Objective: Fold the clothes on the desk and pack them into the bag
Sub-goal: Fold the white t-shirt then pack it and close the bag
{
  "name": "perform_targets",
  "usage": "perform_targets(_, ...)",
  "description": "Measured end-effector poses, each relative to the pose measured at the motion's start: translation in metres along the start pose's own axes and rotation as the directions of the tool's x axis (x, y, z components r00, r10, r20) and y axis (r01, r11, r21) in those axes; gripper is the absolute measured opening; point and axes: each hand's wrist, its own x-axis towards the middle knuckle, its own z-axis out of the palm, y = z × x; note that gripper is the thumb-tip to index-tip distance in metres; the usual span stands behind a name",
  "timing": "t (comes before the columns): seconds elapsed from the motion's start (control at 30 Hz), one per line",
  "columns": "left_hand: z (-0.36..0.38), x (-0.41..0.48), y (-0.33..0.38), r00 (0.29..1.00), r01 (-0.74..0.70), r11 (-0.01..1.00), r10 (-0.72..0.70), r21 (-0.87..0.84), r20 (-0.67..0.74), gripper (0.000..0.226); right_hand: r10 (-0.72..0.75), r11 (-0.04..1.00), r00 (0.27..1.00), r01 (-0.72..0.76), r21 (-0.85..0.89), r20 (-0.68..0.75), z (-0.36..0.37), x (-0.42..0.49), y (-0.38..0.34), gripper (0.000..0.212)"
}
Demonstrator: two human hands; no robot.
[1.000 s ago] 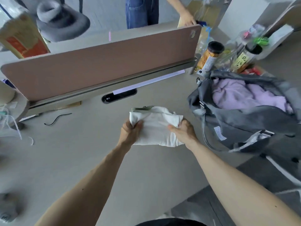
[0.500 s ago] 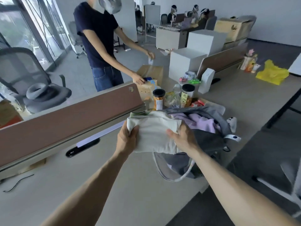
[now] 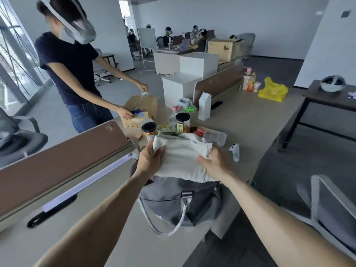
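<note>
A folded white garment (image 3: 183, 157) hangs in the air right over the mouth of the grey bag (image 3: 173, 201). My left hand (image 3: 150, 158) grips its left end and my right hand (image 3: 213, 163) grips its right end. The bag stands at the desk's (image 3: 250, 120) near right corner, its white-trimmed handle (image 3: 159, 226) drooping toward me. The garment covers the bag's opening, so what lies inside is hidden.
A brown desk divider (image 3: 57, 166) runs along the left. Behind the bag stand two black-lidded jars (image 3: 183, 122), snack packets, a clear plastic box (image 3: 215, 137) and a white controller (image 3: 235, 151). A person (image 3: 73, 74) in a dark shirt handles a cardboard box (image 3: 138, 110). A grey chair (image 3: 331, 212) sits at right.
Both hands lifted the folded white garment off the desk and carried it right, from beside the bag to over its opening. My view swung up and right.
</note>
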Motion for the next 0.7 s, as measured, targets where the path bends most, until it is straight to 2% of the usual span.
perform_targets(0.13,0.011,0.027,-0.016,0.998,0.051,0.997,-0.053,0.050,0.026,0.028,0.049,0.998,0.998,-0.048,-0.028,0.037,0.005,0.021,0.002,0.037)
perform_targets(0.23,0.015,0.053,-0.038,0.995,0.085,0.987,-0.091,0.136,0.036,0.042,0.071,0.992,0.997,-0.065,-0.110,0.044,0.014,0.042,0.004,0.028)
perform_targets(0.33,0.021,0.080,-0.058,0.992,0.103,0.981,-0.113,0.164,0.057,0.044,0.095,0.986,0.994,-0.088,-0.145,0.045,0.027,0.067,0.007,0.040)
perform_targets(0.43,0.031,0.103,-0.080,0.988,0.089,0.983,-0.107,0.159,0.111,0.033,0.197,0.971,0.976,-0.181,-0.154,0.091,0.049,0.093,0.015,0.046)
perform_targets(0.53,0.046,0.117,-0.116,0.968,0.128,0.972,-0.165,0.197,0.187,0.029,0.308,0.933,0.944,-0.275,-0.231,0.117,0.073,0.110,0.033,0.070)
perform_targets(0.7,0.076,0.109,-0.151,0.912,0.186,0.949,-0.264,0.255,0.315,0.043,0.372,0.898,0.913,-0.308,-0.314,0.167,0.103,0.110,0.071,0.053)
